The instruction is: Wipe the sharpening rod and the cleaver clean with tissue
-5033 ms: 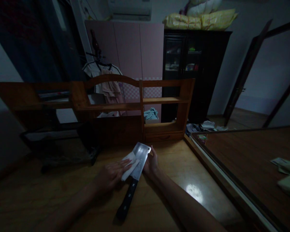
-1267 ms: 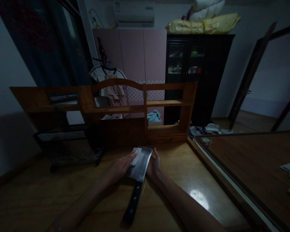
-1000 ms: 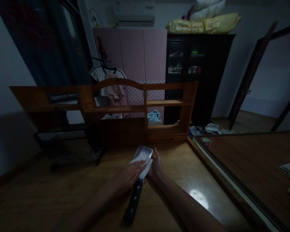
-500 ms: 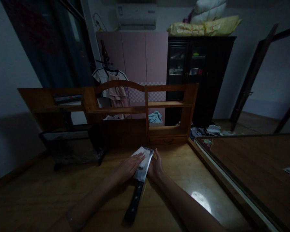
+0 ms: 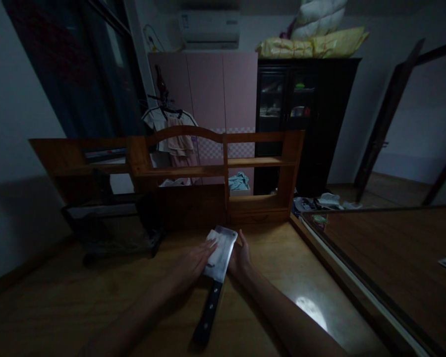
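A kitchen cleaver [image 5: 226, 248] with a broad metal blade and a black riveted handle [image 5: 208, 312] is tilted over the wooden desk, its handle towards me. My left hand [image 5: 193, 263] presses a folded white tissue [image 5: 214, 253] flat against the left part of the blade. On the other side, my right hand [image 5: 241, 258] supports the blade from its right edge and behind, thumb pointing up. The blade hides most of the right fingers. Neither hand is on the handle.
Along the desk's [image 5: 267, 248] back runs a wooden shelf unit [image 5: 262, 162]. A dark-framed holder [image 5: 111, 223] stands at left. Right of the desk is a lower brown surface [image 5: 386, 258] with a raised edge. Wardrobes [image 5: 204, 89] and an open door [image 5: 390, 119] lie beyond.
My left hand has slid left and slightly down across the blade with the tissue, baring more metal near the right edge. The cleaver and my right hand have barely moved.
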`<state>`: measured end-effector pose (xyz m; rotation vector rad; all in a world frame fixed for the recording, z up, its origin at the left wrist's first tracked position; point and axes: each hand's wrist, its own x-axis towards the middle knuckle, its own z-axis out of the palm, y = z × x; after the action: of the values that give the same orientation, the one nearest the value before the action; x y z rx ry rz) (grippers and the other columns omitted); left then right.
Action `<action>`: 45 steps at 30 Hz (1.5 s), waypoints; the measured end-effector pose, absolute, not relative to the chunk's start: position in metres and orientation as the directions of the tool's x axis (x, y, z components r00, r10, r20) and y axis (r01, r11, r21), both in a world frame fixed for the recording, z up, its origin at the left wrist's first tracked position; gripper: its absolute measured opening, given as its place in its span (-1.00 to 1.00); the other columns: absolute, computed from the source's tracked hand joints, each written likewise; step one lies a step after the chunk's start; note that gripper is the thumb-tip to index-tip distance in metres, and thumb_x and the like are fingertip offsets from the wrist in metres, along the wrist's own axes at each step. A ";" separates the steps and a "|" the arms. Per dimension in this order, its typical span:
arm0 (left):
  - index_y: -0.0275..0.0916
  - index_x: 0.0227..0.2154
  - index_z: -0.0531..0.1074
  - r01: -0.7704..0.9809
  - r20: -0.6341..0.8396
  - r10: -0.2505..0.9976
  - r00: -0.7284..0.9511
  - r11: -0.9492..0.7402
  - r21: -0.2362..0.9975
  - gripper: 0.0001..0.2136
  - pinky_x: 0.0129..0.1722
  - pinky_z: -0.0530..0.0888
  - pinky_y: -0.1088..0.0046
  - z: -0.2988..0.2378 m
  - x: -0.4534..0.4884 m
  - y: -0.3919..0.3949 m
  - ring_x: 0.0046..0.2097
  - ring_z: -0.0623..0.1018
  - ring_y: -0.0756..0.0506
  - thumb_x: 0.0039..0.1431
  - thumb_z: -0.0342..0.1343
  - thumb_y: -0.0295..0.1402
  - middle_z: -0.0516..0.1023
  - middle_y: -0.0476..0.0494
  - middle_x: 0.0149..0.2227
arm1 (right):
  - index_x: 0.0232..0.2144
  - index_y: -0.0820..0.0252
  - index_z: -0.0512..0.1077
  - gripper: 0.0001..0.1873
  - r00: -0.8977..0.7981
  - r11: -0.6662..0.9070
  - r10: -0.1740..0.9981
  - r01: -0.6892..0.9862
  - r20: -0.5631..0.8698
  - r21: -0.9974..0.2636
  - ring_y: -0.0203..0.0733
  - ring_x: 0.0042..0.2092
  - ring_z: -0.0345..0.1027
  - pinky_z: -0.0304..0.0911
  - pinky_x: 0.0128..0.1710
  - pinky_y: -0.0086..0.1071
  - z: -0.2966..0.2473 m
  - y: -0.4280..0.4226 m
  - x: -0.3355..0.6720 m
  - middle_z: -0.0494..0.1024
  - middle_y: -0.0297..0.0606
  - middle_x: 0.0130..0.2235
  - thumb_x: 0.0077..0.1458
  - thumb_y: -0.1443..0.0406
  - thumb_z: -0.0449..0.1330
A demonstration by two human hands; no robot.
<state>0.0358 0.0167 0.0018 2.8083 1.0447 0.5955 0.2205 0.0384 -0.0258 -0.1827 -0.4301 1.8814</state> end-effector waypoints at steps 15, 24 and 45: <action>-0.11 0.25 0.10 0.530 0.293 0.558 0.776 -0.830 0.174 -0.59 0.26 0.13 0.24 0.004 0.067 0.046 0.27 0.16 -0.09 0.38 -0.30 -0.31 0.12 -0.05 0.28 | -0.21 0.30 0.45 -0.52 -0.307 -0.262 0.949 -0.899 0.077 -0.350 0.05 -0.10 0.44 0.30 -0.06 -0.06 -0.025 0.040 0.220 0.58 -0.07 -0.26 0.10 -0.01 0.06; -0.12 0.24 0.10 0.649 0.384 0.705 0.596 -0.704 0.287 -0.58 0.26 0.14 0.24 -0.010 0.043 0.067 0.28 0.15 -0.07 0.38 -0.33 -0.31 0.11 -0.02 0.28 | -0.09 0.33 0.41 -0.40 -0.346 -0.284 0.932 -0.880 0.104 -0.382 0.09 -0.08 0.43 0.27 -0.05 0.01 -0.023 0.036 0.219 0.58 -0.03 -0.20 0.10 -0.08 0.03; -0.23 0.22 0.14 0.643 0.354 0.645 0.677 -0.753 0.142 -0.57 0.27 0.08 0.24 -0.006 0.093 0.075 0.29 0.11 -0.05 0.35 -0.35 -0.39 0.14 -0.14 0.27 | -0.09 0.26 0.41 -0.50 -0.292 -0.250 0.951 -0.919 0.100 -0.304 -0.03 -0.02 0.40 0.29 -0.02 -0.11 -0.020 0.037 0.219 0.55 -0.11 -0.10 0.15 -0.01 0.01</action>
<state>0.0932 0.0751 -0.0061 2.8722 1.1021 0.6100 0.2194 0.0371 -0.0201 -0.1208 -0.3573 1.8343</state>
